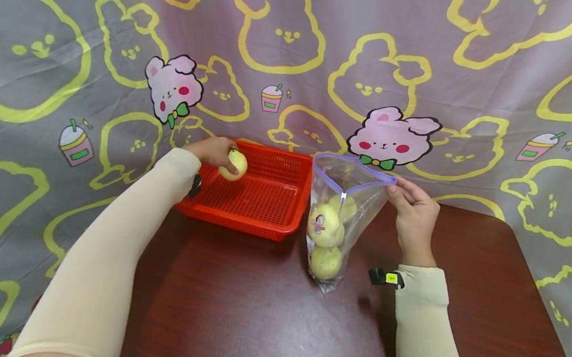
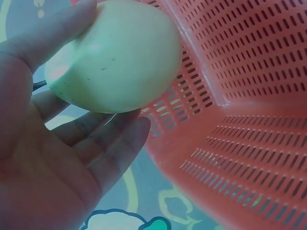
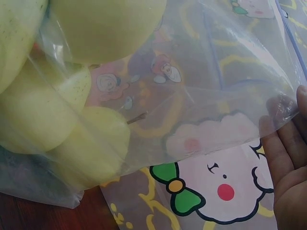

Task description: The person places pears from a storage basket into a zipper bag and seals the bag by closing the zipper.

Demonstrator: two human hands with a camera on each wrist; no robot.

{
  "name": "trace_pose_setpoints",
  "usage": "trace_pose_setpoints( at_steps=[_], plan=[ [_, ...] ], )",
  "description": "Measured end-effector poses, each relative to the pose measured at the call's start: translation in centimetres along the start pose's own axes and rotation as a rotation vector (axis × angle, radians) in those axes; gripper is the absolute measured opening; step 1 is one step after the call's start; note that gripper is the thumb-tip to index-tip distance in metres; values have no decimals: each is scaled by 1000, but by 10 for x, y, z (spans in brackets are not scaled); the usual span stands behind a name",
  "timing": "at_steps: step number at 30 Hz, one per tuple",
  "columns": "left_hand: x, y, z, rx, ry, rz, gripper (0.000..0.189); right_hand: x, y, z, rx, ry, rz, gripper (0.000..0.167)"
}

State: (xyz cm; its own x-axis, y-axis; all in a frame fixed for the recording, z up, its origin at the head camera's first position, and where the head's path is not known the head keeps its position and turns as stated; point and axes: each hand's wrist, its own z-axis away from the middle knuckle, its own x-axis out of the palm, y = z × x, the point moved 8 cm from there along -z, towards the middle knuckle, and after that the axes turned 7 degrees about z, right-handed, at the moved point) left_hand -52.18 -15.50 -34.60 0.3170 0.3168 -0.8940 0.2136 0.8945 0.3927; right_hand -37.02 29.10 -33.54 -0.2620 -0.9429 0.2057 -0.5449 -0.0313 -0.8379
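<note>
My left hand [image 1: 211,150] grips a pale yellow pear [image 1: 234,166] over the left side of the red plastic basket [image 1: 280,236]. In the left wrist view, thumb and fingers lie around the pear [image 2: 117,55], and its dark stem points toward the palm. At the right, my right hand [image 1: 416,218] pinches the purple-edged rim of a clear zip bag [image 1: 366,206] by one corner. The bag's mouth gapes wide, its white slider at the front. Several pears [image 1: 326,262] are stacked inside it, and the right wrist view shows these pears [image 3: 96,143] through the film.
The basket has slotted walls and stands at the back left of the dark reddish-brown table [image 1: 253,302], left of the bag. A grey cloth [image 1: 299,42] with yellow outlines and cartoon bunnies hangs behind and along the sides. Each wrist wears a small black camera [image 1: 379,276].
</note>
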Motion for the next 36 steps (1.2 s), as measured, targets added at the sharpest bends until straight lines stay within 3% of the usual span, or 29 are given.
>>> trace_pose_setpoints(
  at_steps=[18,36],
  plan=[
    [-16,18,14,-2,13,10,87,0,3,-1,9,-5,-10,37],
    [-41,50,28,85,43,5,68,1,-1,0,3,-14,12,38]
  ],
)
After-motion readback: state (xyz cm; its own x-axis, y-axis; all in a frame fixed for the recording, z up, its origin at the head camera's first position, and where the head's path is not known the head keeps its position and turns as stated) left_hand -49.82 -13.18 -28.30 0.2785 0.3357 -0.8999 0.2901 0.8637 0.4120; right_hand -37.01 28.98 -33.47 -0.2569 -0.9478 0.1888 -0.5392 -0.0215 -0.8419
